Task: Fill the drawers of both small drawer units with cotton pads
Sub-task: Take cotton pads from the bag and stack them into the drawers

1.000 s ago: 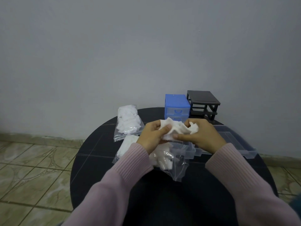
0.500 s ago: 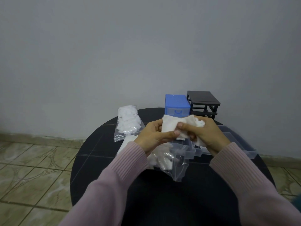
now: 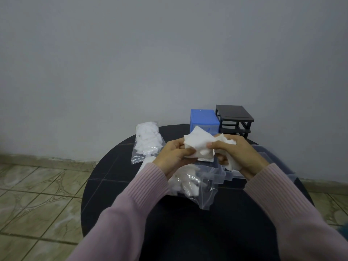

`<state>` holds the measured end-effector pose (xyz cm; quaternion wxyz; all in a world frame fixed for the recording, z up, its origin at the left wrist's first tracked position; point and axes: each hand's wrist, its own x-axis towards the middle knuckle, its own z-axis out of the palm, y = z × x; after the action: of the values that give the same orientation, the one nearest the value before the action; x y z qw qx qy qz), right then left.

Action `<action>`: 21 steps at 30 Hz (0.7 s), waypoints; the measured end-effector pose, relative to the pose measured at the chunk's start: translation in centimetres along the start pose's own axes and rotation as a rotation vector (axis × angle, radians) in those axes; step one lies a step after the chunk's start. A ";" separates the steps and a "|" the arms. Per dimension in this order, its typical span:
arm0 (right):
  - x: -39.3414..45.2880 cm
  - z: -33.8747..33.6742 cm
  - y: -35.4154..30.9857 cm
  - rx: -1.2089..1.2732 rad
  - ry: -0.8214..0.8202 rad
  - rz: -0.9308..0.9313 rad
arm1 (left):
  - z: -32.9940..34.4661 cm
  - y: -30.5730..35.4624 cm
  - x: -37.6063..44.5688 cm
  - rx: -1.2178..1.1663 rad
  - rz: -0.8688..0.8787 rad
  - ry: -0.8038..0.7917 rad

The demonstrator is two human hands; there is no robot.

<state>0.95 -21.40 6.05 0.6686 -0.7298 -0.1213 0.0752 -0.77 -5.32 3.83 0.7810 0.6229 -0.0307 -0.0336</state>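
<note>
Since half a second ago, the cotton pads [image 3: 199, 147] have been spread flatter between my hands, one corner now sticking up in front of the blue drawer unit [image 3: 204, 120]. My left hand [image 3: 174, 157] pinches the stack at its left edge, thumb on top; my right hand [image 3: 235, 151] grips the right edge and has more pads bunched under its curled fingers. They hover above the clear drawers [image 3: 235, 174] on the table [image 3: 116, 166]. I judge the loose stack could slip and scatter, or drop onto the open bag [image 3: 190, 185] instead. The black drawer unit [image 3: 234, 117] stands drawerless behind.
</note>
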 end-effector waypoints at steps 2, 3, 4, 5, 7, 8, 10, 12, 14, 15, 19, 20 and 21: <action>-0.1 -0.1 -0.2 -0.008 0.006 0.006 | 0.0 0.0 0.1 0.017 0.004 -0.006; -0.1 -0.1 -0.2 -0.009 0.010 0.007 | 0.0 0.1 0.1 0.008 0.002 -0.007; -0.1 -0.2 -0.2 -0.017 0.017 0.008 | 0.0 0.2 0.1 -0.010 -0.001 -0.008; -0.1 -0.2 -0.2 -0.034 0.026 0.007 | 0.1 0.3 0.1 -0.028 -0.008 -0.008; -0.1 -0.1 0.0 -0.080 0.039 -0.006 | 0.1 0.5 0.1 -0.057 -0.031 -0.007; -0.1 -0.1 0.1 -0.097 0.036 -0.019 | 0.2 0.4 0.0 -0.067 -0.043 -0.006; -0.2 0.0 0.3 -0.110 0.030 -0.049 | 0.3 0.5 0.0 -0.084 -0.062 0.002; -0.2 0.0 0.3 -0.132 0.044 -0.098 | 0.4 0.5 -0.1 -0.105 -0.072 0.009; -0.2 0.0 0.3 -0.169 0.053 -0.166 | 0.5 0.5 -0.1 -0.110 -0.077 0.006; -0.2 0.0 0.3 -0.171 0.048 -0.193 | 0.5 0.6 -0.1 -0.104 -0.079 0.005; 0.0 0.3 0.6 -0.209 0.092 -0.219 | 0.6 0.7 -0.2 -0.126 -0.076 0.009; 0.1 0.4 0.8 -0.239 0.120 -0.222 | 0.6 0.7 -0.3 -0.160 -0.077 0.017; 0.2 0.5 1.0 -0.263 0.141 -0.228 | 0.6 0.7 -0.3 -0.193 -0.080 0.029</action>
<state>1.04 -20.99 5.03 0.5785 -0.7958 -0.1650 -0.0691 -1.12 -5.73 4.68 0.8358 0.5459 0.0090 -0.0584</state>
